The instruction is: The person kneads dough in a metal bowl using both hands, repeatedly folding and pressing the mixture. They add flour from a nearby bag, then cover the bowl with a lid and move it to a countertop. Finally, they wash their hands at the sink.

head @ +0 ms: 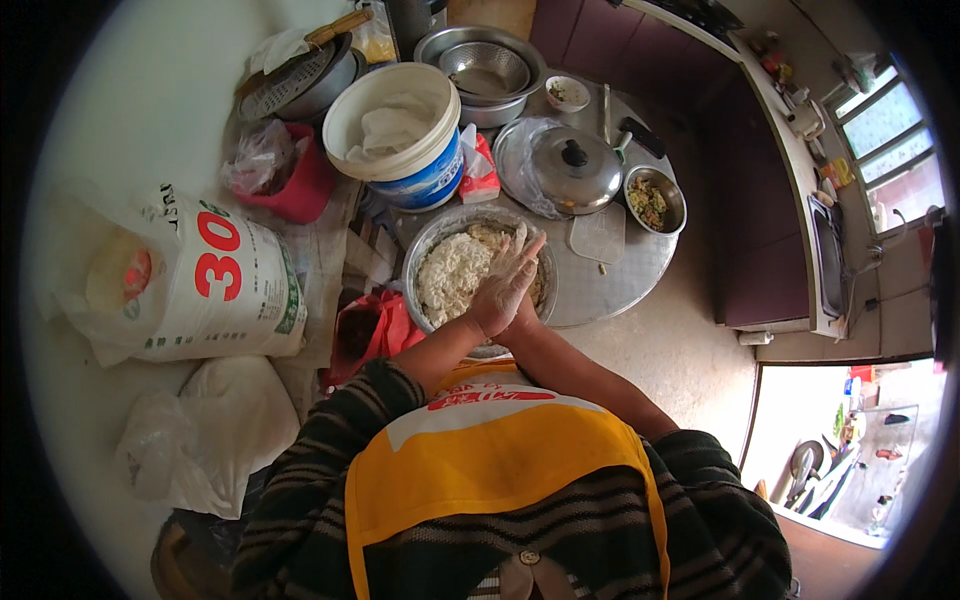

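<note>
A metal basin [411, 281] stands at the near edge of the round table, with shaggy, floury dough [452, 277] inside it. Over its right half, my left hand [501, 289] lies palm against my right hand [526, 311], both dusted with flour. The arm from the picture's left ends in the upper hand, its fingers stretched towards the far rim. The other hand is mostly hidden beneath it, so its fingers cannot be made out. Right of the basin are a translucent plastic lid [598, 234] and a metal bowl of chopped filling [647, 199].
Behind the basin stand a white plastic bucket [420, 176], a red-and-white packet [480, 184], a domed pot lid [600, 172] and stacked metal bowls [480, 45]. A large printed sack [225, 285] and a red plastic bag [382, 330] lie left. A small bowl [568, 94] sits at the back.
</note>
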